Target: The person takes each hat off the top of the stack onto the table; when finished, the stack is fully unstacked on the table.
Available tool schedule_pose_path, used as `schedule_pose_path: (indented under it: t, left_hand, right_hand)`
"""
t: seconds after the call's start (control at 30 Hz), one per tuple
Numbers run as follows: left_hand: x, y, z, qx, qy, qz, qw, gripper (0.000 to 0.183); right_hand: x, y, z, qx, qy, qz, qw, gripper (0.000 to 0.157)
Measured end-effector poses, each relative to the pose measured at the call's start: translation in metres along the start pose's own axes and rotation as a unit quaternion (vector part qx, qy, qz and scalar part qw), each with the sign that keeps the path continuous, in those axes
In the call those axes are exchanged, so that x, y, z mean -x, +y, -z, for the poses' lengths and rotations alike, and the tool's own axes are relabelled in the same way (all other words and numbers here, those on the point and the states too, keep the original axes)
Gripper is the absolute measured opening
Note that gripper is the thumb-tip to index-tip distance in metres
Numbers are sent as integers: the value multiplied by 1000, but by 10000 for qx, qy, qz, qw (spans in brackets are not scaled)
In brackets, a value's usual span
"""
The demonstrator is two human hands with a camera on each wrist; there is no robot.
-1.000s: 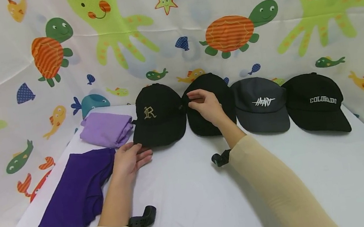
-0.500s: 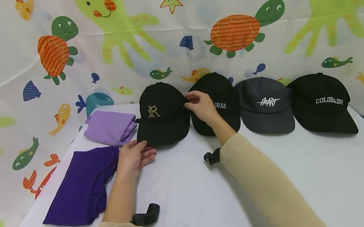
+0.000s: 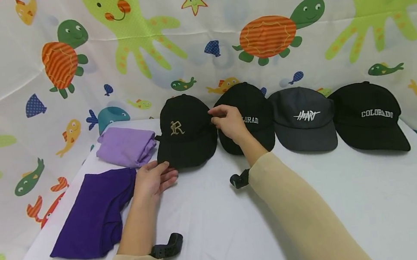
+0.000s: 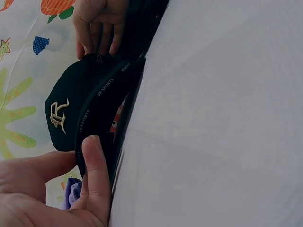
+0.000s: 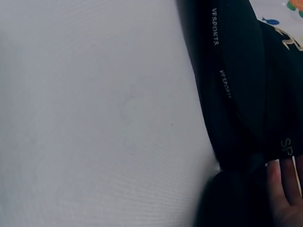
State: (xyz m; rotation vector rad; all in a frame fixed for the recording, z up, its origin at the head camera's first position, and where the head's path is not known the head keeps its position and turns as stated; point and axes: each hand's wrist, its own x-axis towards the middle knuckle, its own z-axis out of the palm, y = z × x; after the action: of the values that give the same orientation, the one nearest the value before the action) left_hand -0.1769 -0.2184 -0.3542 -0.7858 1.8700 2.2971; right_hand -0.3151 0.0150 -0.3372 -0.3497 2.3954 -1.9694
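A black baseball cap with a gold R (image 3: 187, 126) sits on the white table (image 3: 220, 224). Its brim's left corner is pinched between the thumb and fingers of my left hand (image 3: 152, 179), as the left wrist view (image 4: 71, 189) confirms. At the cap's right side, my right hand (image 3: 233, 122) touches the crown with fairly straight fingertips. Lettering shows along the brim's underside in both wrist views. Partly behind my right hand is a black Colorado cap (image 3: 260, 134), with part of its white word covered.
A dark grey Heart cap (image 3: 304, 135) and another black Colorado cap (image 3: 370, 127) continue the row to the right. On the left lie a folded lilac cloth (image 3: 126, 146) and a dark purple cloth (image 3: 90, 218). A sea-animal curtain (image 3: 197, 40) hangs behind.
My right hand has moved left from in front of the neighbouring black cap to the R cap's right side. The left hand stays at the brim; the whole view has shifted slightly.
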Motion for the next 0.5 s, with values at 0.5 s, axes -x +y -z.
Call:
schedule_pose_path:
  t: [0.5]
  left_hand:
    - [3, -2, 2, 106, -263, -120, 9995, 81]
  right_hand:
    - [5, -7, 2, -263, 274, 112, 9992, 20]
